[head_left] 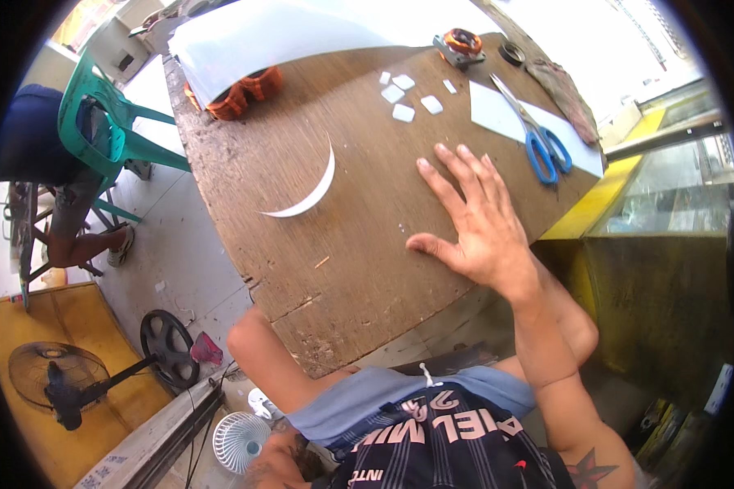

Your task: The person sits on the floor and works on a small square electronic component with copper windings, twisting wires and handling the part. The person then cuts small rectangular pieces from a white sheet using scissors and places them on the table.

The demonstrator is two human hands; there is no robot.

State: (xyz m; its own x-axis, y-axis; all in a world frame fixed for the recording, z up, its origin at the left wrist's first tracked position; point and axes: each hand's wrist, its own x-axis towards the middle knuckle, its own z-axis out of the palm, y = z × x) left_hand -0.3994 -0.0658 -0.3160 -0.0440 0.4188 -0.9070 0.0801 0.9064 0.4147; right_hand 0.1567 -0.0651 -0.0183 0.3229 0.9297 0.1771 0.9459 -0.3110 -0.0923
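R hand [488,224] is spread, palm down over the wooden tabletop [367,273], thumb out to the L, fingers pointing away from the body; can't tell if the palm touches the wood. L hand is out of sight, so can't tell its state; only the tattooed L arm [273,460] shows, nr the lower edge.

Blue-handled scissors [532,125] lie just R of the R hand's fingers, partly on a white offcut [495,114], blades twd the far side. Small white cut pieces [404,81] lie scattered beyond the fingertips. Thin white crescent strip [319,192] is on the wood to the L, well apart from the hand.

Far side: big white sheet [302,33] w/ an orange bundle [230,98] partly under it; black tape roll [512,55] & crumpled rag [564,99] nr the R edge.

Off-table L: green plastic chair [118,138] w/ another person [34,134], plus black pedestal fan [64,395]; small white fan [240,442] nr the L arm.
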